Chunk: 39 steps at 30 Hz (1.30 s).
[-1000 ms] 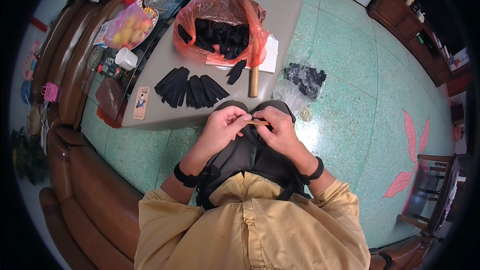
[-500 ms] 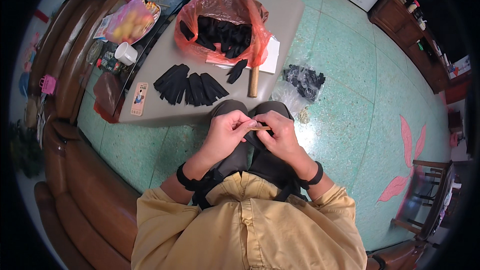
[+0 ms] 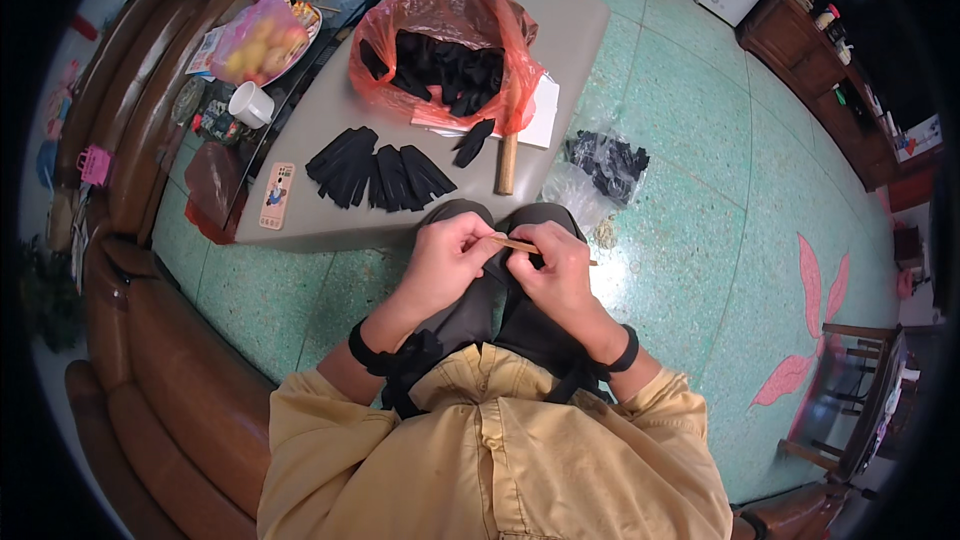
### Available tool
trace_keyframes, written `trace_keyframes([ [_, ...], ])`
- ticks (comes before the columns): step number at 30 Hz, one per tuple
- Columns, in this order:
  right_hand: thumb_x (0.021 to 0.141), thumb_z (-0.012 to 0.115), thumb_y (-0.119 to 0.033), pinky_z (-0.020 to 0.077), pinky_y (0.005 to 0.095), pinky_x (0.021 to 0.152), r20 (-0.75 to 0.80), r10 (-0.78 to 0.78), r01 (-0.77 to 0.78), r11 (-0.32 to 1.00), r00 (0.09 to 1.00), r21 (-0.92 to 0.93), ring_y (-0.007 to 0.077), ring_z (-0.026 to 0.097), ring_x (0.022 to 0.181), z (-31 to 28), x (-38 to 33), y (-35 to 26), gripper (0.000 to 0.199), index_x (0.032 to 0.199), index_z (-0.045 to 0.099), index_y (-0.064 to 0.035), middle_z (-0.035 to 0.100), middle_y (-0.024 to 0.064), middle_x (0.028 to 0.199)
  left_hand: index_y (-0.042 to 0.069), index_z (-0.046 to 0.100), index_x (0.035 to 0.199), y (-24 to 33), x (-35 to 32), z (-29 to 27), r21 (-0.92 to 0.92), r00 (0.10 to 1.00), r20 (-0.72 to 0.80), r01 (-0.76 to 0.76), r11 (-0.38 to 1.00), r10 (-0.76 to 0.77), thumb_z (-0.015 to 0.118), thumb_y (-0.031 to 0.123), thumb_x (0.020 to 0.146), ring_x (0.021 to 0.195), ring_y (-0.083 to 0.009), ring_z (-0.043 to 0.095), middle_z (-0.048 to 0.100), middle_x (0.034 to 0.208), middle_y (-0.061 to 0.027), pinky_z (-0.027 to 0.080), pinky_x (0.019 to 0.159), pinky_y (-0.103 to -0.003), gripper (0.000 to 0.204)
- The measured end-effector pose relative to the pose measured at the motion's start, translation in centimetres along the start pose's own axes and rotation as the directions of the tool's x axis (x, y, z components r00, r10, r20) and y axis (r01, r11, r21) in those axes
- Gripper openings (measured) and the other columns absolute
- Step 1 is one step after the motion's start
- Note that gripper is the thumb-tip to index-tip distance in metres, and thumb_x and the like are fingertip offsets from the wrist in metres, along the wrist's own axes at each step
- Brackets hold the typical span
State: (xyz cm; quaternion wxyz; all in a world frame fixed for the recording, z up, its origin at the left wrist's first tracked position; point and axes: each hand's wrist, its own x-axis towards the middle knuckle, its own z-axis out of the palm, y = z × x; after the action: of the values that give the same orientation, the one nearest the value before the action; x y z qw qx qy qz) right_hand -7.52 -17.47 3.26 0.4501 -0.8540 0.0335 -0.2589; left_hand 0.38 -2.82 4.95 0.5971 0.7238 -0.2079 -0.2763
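Left hand (image 3: pixel 452 258): fingers curled, closed on the near end of a thin wooden stick (image 3: pixel 540 249); held above the person's lap, in front of the low grey table (image 3: pixel 575 20).

Right hand (image 3: pixel 556 265): fingers bent, pinching the same stick just beside the left hand; the stick's far end juts out past this hand toward the right. A small dark piece seems to sit between the two hands, too hidden to tell apart.

Wooden stick: slim, pale brown, lying nearly level across both hands, clear of the table and over the knees.

Black fabric pieces (image 3: pixel 375 172): a fanned row lying flat near the table's front edge, overlapping one another.

Orange plastic bag (image 3: pixel 445 60): open, in the middle of the table, filled with more black pieces.

Single black piece (image 3: pixel 472 142): just in front of the bag, beside a short wooden dowel (image 3: pixel 507 162) that reaches to the front edge.

White sheet (image 3: pixel 545 110): under the bag's right side.

Phone with patterned case (image 3: pixel 277 195): at the front left corner of the table.

White mug (image 3: pixel 250 104): near the table's left edge.

Clear plastic bag (image 3: pixel 600 168): on the green terrazzo floor (image 3: pixel 700 170) by the table's right front corner, holding dark pieces.

Brown sofa (image 3: pixel 150 380): along the left.
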Motion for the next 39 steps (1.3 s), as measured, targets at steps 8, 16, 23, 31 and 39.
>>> trace_keyframes([
  [8,0.070,0.069,-0.001,0.0454,0.0312,0.050,0.201,-0.472,0.490,0.870,0.859,-0.053,0.0224,0.055,0.061,-2.6,-0.7,0.1,0.023,0.091,0.059,-0.0002,0.058,0.0081,0.075,0.000,0.065,0.092,1.7,-1.8,-2.9,0.190,0.975,0.222,-0.011,0.982,-0.032,0.060,0.004,0.084,0.058,-0.0030,0.053,0.062,0.077,-0.0006,0.043,0.047,-0.019,0.010],
  [16,0.067,0.068,-0.002,0.0423,0.0293,0.045,0.332,-0.565,0.595,0.803,0.756,0.011,0.0197,0.053,0.058,-3.2,-1.8,-0.3,0.028,0.092,0.059,0.0003,0.058,0.0090,0.083,-0.003,0.063,0.092,2.3,-2.4,-3.2,0.303,0.924,0.381,-0.096,0.948,-0.028,0.060,-0.002,0.080,0.070,-0.0145,0.063,0.065,0.087,-0.0106,0.052,0.061,-0.025,0.013],
  [23,0.066,0.070,0.000,0.0371,0.0254,0.039,0.246,-0.681,0.710,0.703,0.689,-0.043,0.0151,0.049,0.053,-3.5,-2.0,-0.7,0.022,0.084,0.059,0.0004,0.058,0.0087,0.080,-0.003,0.064,0.088,2.7,-2.6,-2.8,0.272,0.910,0.400,-0.235,0.933,0.112,0.062,0.004,0.078,0.068,-0.0209,0.063,0.064,0.079,-0.0148,0.049,0.063,-0.029,0.012],
  [31,0.067,0.067,-0.001,0.0421,0.0245,0.043,0.257,-0.726,0.765,0.635,0.638,-0.103,0.0145,0.051,0.057,-3.8,-1.9,-1.1,0.019,0.084,0.058,0.0008,0.056,0.0080,0.081,-0.005,0.060,0.088,2.9,-3.7,-1.8,0.443,0.870,0.432,-0.436,0.783,0.240,0.057,-0.003,0.078,0.071,-0.0233,0.063,0.062,0.087,-0.0129,0.051,0.065,-0.030,0.010],
  [39,0.066,0.065,-0.001,0.0420,0.0238,0.044,0.288,-0.685,0.732,0.674,0.669,-0.099,0.0142,0.051,0.057,-5.2,-2.5,-1.0,0.023,0.088,0.059,0.0011,0.056,0.0082,0.081,-0.005,0.057,0.089,2.1,-3.3,-2.1,0.276,0.836,0.459,-0.457,0.846,0.301,0.051,-0.007,0.080,0.071,-0.0233,0.063,0.060,0.092,-0.0135,0.051,0.067,-0.030,0.011],
])
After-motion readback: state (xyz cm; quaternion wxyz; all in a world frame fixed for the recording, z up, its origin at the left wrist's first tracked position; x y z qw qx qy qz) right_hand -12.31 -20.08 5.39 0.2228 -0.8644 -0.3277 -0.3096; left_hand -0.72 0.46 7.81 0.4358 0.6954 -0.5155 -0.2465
